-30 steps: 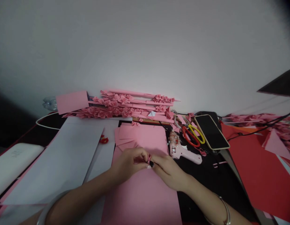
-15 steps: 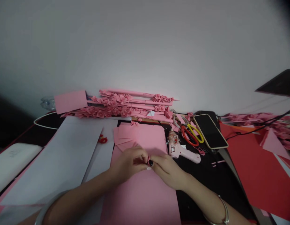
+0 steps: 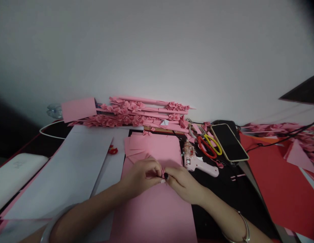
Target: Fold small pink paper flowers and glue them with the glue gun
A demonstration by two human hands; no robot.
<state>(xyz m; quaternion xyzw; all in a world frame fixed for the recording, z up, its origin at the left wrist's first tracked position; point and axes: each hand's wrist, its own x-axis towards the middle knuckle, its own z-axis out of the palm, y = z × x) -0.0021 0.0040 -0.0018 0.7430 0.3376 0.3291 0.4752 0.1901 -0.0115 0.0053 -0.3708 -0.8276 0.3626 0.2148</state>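
Note:
Fingertip to fingertip, my left hand [image 3: 144,175] and my right hand [image 3: 181,184] pinch a small folded piece of pink paper [image 3: 162,173]. Most of that piece is hidden behind the fingers, so its exact shape cannot be made out. Both hands are closed and held over a large pink paper sheet [image 3: 154,216]. Smaller pink paper pieces [image 3: 136,145] lie just beyond the left hand. To the right of my right hand rests a pale pink glue gun [image 3: 202,166].
Bundles of pink paper flowers [image 3: 128,114] lie along the wall. Red-and-yellow-handled scissors [image 3: 207,146] and a phone [image 3: 230,142] are at the back right. White sheets [image 3: 70,172] cover the left side; red paper [image 3: 281,182] lies at the right.
Both hands stay pinched together at the small pink paper, with only slight finger movement. The whole view has shifted a little.

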